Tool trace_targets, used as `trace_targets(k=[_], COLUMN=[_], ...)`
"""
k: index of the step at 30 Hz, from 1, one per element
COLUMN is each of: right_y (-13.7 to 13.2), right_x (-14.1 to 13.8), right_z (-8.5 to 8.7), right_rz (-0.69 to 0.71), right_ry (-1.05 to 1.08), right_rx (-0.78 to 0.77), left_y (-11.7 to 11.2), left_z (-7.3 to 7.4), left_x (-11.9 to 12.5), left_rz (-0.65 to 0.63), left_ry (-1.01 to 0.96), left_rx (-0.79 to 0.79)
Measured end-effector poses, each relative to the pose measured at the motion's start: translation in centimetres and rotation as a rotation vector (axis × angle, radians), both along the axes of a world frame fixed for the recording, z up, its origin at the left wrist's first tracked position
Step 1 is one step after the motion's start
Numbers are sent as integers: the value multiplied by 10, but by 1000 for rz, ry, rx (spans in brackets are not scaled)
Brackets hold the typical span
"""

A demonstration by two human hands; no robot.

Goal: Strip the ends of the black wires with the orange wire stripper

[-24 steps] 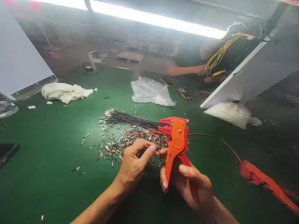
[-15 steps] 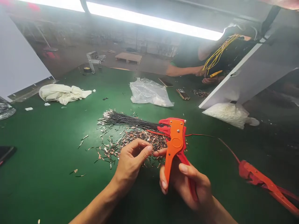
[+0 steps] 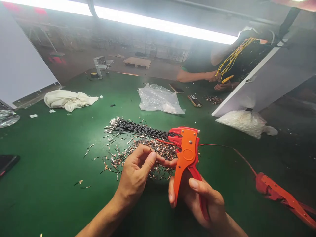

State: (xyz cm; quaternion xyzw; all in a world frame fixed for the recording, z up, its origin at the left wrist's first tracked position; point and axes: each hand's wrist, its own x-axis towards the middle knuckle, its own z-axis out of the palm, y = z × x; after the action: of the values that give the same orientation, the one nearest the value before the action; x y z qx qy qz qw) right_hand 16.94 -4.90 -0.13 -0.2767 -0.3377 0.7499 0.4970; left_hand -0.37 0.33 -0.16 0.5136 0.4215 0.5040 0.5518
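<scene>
Upright in my right hand (image 3: 201,197) is an orange and red wire stripper (image 3: 187,154), its handles inside my curled fingers. My left hand (image 3: 138,171) is closed in a pinch just left of the tool; whatever its fingertips hold is too small to make out. A finger of my right hand reaches out towards those fingertips. Behind both hands lies a bundle of black wires (image 3: 138,128) with metal terminals at the left end, its right end behind the stripper's jaws. Below the bundle spreads a heap of short wire scraps (image 3: 163,149).
A second stripper (image 3: 283,194) lies at right, near a thin red cord (image 3: 222,145). Farther back are a plastic bag (image 3: 159,98), a white cloth (image 3: 69,99), a phone (image 3: 194,100) and a filled bag (image 3: 243,121). Across the green table, another person's hands (image 3: 219,80) hold yellow wires.
The fingertips of my left hand have shifted slightly, and my right finger now meets them. The stripper stays in my right hand. The whole view has shifted a little.
</scene>
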Motion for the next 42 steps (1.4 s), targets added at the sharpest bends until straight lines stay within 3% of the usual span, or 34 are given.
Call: trace_targets(k=[5, 9, 14, 20, 30, 36, 42], right_y=[3, 6, 5, 4, 9, 4, 5], right_x=[0, 0, -2, 3, 3, -2, -5], right_z=[2, 6, 4, 2, 5, 0, -2], right_rz=[-34, -20, 8, -12, -125, -3, -45], right_ry=[19, 74, 77, 60, 106, 137, 220], right_rx=[-11, -20, -38, -54, -63, -67, -138], left_y=[1, 0, -6, -9, -6, -10, -17], left_z=[-4, -11, -17, -13, -12, -12, -9], left_x=[-1, -1, 1, 4, -3, 0, 8], left_rz=[81, 65, -39, -29, 99, 94, 13], left_ry=[368, 528, 654, 741, 806, 792, 821], left_rx=[311, 482, 465, 583, 725, 724, 737])
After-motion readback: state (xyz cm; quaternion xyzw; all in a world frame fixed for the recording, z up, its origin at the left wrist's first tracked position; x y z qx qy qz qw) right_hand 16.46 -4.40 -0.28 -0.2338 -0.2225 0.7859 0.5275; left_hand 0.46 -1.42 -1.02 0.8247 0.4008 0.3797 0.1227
